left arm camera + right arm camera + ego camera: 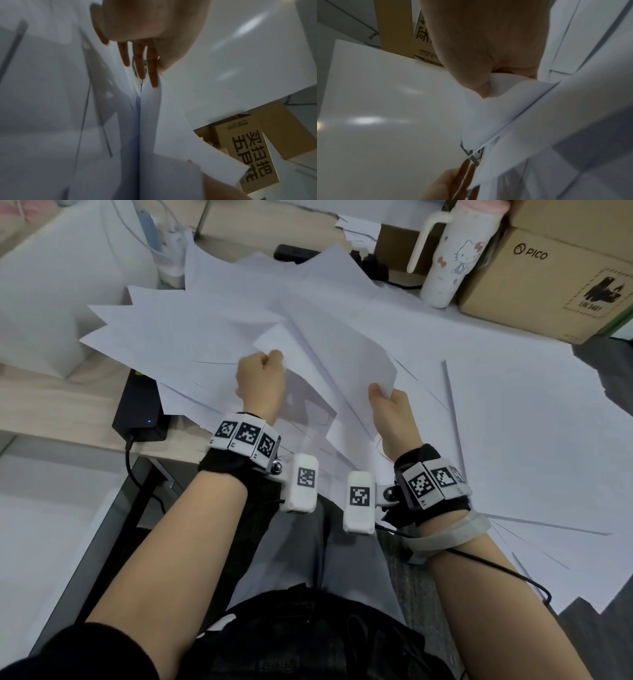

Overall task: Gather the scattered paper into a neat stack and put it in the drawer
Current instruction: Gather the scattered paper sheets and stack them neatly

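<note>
Two hands grip a fanned bundle of white paper sheets (329,361) raised above the worktop's near edge: left hand (262,381) pinching its left margin, right hand (390,412) its lower right corner. More loose white sheets (513,412) cover the pale worktop (51,402). Loosening both grips slightly and tapping one edge down should square the bundle.

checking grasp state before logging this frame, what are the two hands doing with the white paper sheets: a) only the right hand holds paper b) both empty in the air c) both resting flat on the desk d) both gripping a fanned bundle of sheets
d: the left hand and right hand each grip the fanned bundle of white paper sheets.
</note>
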Demonstrator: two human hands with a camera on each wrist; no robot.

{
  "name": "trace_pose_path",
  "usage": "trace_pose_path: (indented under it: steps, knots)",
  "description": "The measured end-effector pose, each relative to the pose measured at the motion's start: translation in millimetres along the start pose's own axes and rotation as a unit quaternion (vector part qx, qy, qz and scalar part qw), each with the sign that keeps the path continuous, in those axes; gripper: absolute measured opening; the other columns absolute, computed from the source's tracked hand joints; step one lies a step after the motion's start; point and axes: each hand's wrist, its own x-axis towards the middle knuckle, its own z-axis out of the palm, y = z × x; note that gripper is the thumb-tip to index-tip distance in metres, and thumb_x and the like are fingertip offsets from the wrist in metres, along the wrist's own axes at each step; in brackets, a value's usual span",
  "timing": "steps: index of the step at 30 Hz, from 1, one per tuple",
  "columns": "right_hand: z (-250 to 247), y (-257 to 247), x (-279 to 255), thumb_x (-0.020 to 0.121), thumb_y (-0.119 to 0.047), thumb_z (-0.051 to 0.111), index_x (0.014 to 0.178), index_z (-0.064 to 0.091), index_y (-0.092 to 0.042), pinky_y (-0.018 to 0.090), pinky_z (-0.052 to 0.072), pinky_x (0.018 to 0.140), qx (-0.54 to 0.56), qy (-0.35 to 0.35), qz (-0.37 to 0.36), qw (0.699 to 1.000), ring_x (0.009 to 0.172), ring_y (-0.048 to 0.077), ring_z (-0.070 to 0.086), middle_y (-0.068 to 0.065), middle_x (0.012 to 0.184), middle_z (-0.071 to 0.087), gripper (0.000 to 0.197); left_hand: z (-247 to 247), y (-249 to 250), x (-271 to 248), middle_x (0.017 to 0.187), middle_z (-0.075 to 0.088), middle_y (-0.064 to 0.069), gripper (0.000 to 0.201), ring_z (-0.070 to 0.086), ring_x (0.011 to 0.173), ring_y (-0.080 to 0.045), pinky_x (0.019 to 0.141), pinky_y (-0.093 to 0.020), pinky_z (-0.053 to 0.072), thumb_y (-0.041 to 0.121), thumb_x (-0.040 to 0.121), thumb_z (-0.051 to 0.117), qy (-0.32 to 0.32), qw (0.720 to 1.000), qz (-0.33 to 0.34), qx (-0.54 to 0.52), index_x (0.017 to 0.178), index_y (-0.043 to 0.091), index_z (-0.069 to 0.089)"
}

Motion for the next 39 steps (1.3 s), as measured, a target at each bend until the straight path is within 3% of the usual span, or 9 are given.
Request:
trace_pose_path:
  steps: [5, 12, 17, 20, 23, 26, 29, 34, 39]
  knots:
    - [-2, -6, -2, 0.103, -0.02, 0.037, 0.117, 0.058, -0.004, 0.019, 0.046, 0.066, 0.032, 0.001, -0.022, 0.999, 0.078, 0.011, 0.057, -0.002, 0.087, 0.06, 0.03, -22, 6, 14, 0.059, 0.041, 0.0, 0.038, 0.046, 0.053, -0.016, 0.058, -0.031, 0.044, 0.02, 0.094, 0.047, 0.077, 0.988, 0.028, -0.13, 0.057, 0.016, 0.035]
    - [9, -4, -8, 0.102, -0.019, 0.039, 0.121, 0.059, -0.006, 0.036, 0.052, 0.091, 0.033, -0.022, -0.03, 0.999, 0.103, 0.024, 0.062, 0.005, 0.107, 0.065, 0.03, -26, -1, -20, 0.082, 0.066, -0.011, 0.005, 0.065, 0.065, -0.022, 0.059, -0.032, 0.06, 0.003, 0.091, 0.057, -0.246, 0.964, -0.102, 0.003, 0.092, 0.006, 0.06]
    - [12, -8, -13, 0.101, -0.017, 0.045, 0.111, 0.06, -0.009, 0.013, 0.049, 0.073, 0.044, -0.049, -0.089, 0.994, 0.083, 0.006, 0.06, -0.006, 0.09, 0.063, 0.02, -31, -3, -15, 0.083, 0.062, -0.007, 0.022, 0.063, 0.072, -0.02, 0.055, -0.025, 0.056, -0.009, 0.089, 0.043, -0.1, 0.99, -0.057, -0.077, 0.094, 0.004, 0.06]
    - [15, -10, -16, 0.1, -0.014, 0.047, 0.088, 0.06, 0.005, 0.021, 0.033, 0.058, 0.004, -0.085, -0.139, 0.987, 0.067, 0.016, 0.042, 0.004, 0.072, 0.046, 0.026, -45, -6, 0, 0.075, 0.058, -0.005, 0.022, 0.058, 0.068, -0.019, 0.062, -0.029, 0.053, 0.0, 0.09, 0.043, -0.001, 0.993, -0.023, -0.116, 0.076, 0.012, 0.053]
    - [21, -8, -19, 0.098, -0.014, 0.051, 0.065, 0.049, 0.001, 0.019, 0.021, 0.052, -0.017, -0.139, -0.155, 0.978, 0.054, 0.011, 0.029, 0.001, 0.06, 0.032, 0.036, -54, -13, 4, 0.086, 0.057, -0.011, 0.015, 0.057, 0.076, -0.023, 0.072, -0.036, 0.051, 0.014, 0.095, 0.043, -0.021, 0.99, -0.055, -0.125, 0.082, 0.012, 0.051]
    - [30, -3, -21, 0.094, -0.019, 0.057, 0.079, 0.05, 0.023, 0.026, 0.024, 0.055, -0.041, -0.182, -0.14, 0.972, 0.062, 0.021, 0.033, 0.008, 0.071, 0.04, 0.045, -58, -19, -1, 0.088, 0.062, -0.01, 0.025, 0.064, 0.076, -0.025, 0.069, -0.04, 0.06, 0.028, 0.101, 0.04, -0.086, 0.98, -0.125, -0.13, 0.099, 0.008, 0.054]
    - [36, 2, -23, 0.093, -0.014, 0.059, 0.077, 0.051, 0.022, 0.029, 0.029, 0.057, -0.07, -0.189, -0.127, 0.971, 0.066, 0.022, 0.036, 0.01, 0.073, 0.042, 0.04, -61, -24, -7, 0.081, 0.057, -0.012, 0.019, 0.062, 0.074, -0.03, 0.058, -0.036, 0.06, 0.014, 0.1, 0.041, -0.097, 0.981, -0.123, -0.118, 0.084, 0.007, 0.05]
    - [39, -1, -25, 0.091, -0.014, 0.056, 0.06, 0.043, 0.003, 0.032, 0.021, 0.058, -0.05, -0.106, -0.127, 0.985, 0.059, 0.019, 0.029, 0.007, 0.062, 0.033, 0.037, -67, -21, -8, 0.083, 0.064, -0.013, 0.021, 0.067, 0.061, -0.024, 0.055, -0.033, 0.059, 0.016, 0.101, 0.038, -0.096, 0.972, -0.152, -0.15, 0.097, 0.004, 0.055]
    - [35, -12, -27, 0.094, -0.01, 0.053, 0.085, 0.061, 0.009, 0.034, 0.044, 0.07, 0.025, 0.016, -0.11, 0.993, 0.075, 0.021, 0.054, 0.018, 0.079, 0.061, 0.023, -67, -20, -7, 0.08, 0.06, -0.013, 0.02, 0.063, 0.07, -0.025, 0.048, -0.026, 0.056, 0.001, 0.095, 0.046, -0.087, 0.981, -0.133, -0.11, 0.076, 0.005, 0.051]
